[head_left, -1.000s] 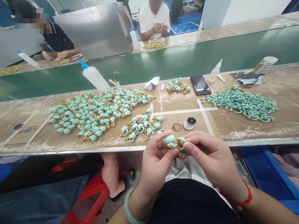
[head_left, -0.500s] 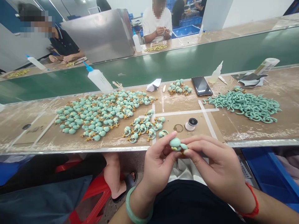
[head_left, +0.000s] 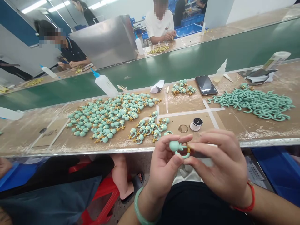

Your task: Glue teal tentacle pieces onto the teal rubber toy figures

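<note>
Fingers closed, the left hand holds one green figure by its head, between both hands; its thin limbs could bend if the right hand, thumb and fingertips pinching the far end, pulls unevenly. Beyond lie one ring, one spool, one phone.

In your grip, the Squidward figurine is mint green with ochre touches. Beyond and left, the heaped figurines repeat both colours, with pale-yellow eyes on some. Beyond and right, the curved pieces are plain sea green. Just past the grip, your spool is white, its top black. Nearer you, the bangle is jade green, the bracelet red.
</note>
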{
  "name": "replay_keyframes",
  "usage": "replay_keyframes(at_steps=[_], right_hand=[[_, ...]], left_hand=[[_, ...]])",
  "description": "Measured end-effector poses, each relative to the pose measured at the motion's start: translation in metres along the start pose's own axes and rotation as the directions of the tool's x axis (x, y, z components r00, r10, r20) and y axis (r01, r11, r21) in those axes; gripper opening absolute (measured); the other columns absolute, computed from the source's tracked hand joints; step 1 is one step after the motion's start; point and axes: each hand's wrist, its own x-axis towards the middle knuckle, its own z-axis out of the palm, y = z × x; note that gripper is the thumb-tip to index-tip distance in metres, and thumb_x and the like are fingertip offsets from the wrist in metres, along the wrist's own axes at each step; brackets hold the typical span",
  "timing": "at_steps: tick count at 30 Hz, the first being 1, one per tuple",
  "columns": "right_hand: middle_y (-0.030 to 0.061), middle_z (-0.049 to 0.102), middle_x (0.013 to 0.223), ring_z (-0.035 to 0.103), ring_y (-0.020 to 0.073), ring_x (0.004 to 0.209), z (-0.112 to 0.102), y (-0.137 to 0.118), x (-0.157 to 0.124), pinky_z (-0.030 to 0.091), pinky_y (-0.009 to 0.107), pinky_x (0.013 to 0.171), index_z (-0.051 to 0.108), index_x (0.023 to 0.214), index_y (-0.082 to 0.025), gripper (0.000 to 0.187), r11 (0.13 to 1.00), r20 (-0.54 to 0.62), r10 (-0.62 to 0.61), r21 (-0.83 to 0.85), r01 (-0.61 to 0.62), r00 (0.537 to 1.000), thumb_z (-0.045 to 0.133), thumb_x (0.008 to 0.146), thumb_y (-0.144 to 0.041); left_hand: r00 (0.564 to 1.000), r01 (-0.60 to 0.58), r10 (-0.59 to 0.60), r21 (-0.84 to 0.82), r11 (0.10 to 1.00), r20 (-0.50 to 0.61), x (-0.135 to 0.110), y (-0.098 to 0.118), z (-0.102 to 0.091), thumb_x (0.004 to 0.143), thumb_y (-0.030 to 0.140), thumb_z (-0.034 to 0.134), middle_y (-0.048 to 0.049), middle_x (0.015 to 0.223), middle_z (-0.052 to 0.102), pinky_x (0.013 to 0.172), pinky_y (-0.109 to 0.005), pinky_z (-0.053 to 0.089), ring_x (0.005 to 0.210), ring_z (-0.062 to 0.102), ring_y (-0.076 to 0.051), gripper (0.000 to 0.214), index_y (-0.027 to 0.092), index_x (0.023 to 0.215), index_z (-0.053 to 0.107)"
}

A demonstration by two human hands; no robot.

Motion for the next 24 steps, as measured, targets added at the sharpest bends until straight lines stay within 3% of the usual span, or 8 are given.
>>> replay_keyframes(at_steps=[2,4,7,17,24], right_hand=[[0.0084,0.062,0.095,0.058,0.0261,0.094,0.000,0.002,-0.001,0.050,0.041,0.083,0.061,0.101,-0.020,0.027,0.997,-0.008,0.066,0.030,-0.066,0.998,0.076,0.084,-0.036],[0.0092,0.064,0.096,0.060,0.0260,0.093,0.001,0.003,-0.002,0.050,0.040,0.082,0.060,0.105,-0.018,0.034,0.988,0.096,0.089,0.115,-0.099,0.991,0.069,0.088,-0.046],[0.0087,0.067,0.097,0.063,0.0250,0.095,-0.001,0.000,0.000,0.050,0.039,0.086,0.062,0.108,-0.017,0.031,0.965,0.220,0.085,0.226,-0.135,0.972,0.063,0.093,-0.044],[0.0075,0.071,0.094,0.067,0.0212,0.090,-0.006,-0.011,0.005,0.052,0.032,0.078,0.063,0.093,-0.019,0.015,0.971,0.164,0.079,0.212,-0.113,0.983,0.062,0.095,-0.034],[0.0067,0.070,0.092,0.065,0.0204,0.087,-0.004,-0.011,0.001,0.050,0.032,0.079,0.061,0.094,-0.019,0.010,0.976,0.171,0.063,0.197,-0.097,0.983,0.065,0.093,-0.028]], left_hand=[[0.998,-0.046,0.047,-0.035,0.998,0.048,-0.002,0.002,0.000,0.088,0.030,0.066,-0.0041,0.129,0.067,0.102,-0.040,0.050,0.119,0.062,-0.023,0.027,0.032,0.115,0.060],[0.994,-0.080,0.083,-0.039,0.996,0.076,-0.004,0.004,-0.001,0.088,0.030,0.067,-0.0021,0.130,0.067,0.107,-0.041,0.046,0.127,0.057,-0.023,0.028,0.034,0.115,0.060],[0.991,-0.087,0.089,-0.025,0.996,0.102,-0.006,0.004,-0.004,0.087,0.028,0.068,-0.0010,0.129,0.068,0.111,-0.044,0.042,0.136,0.048,-0.024,0.028,0.035,0.113,0.061],[0.988,-0.061,0.071,-0.074,0.995,0.134,-0.008,0.001,-0.004,0.086,0.027,0.069,0.0022,0.127,0.069,0.114,-0.048,0.039,0.139,0.045,-0.023,0.028,0.038,0.111,0.061],[0.989,-0.054,0.066,-0.092,0.994,0.132,-0.009,0.000,-0.006,0.086,0.028,0.068,0.0014,0.126,0.070,0.115,-0.046,0.037,0.138,0.045,-0.022,0.026,0.036,0.110,0.062]])
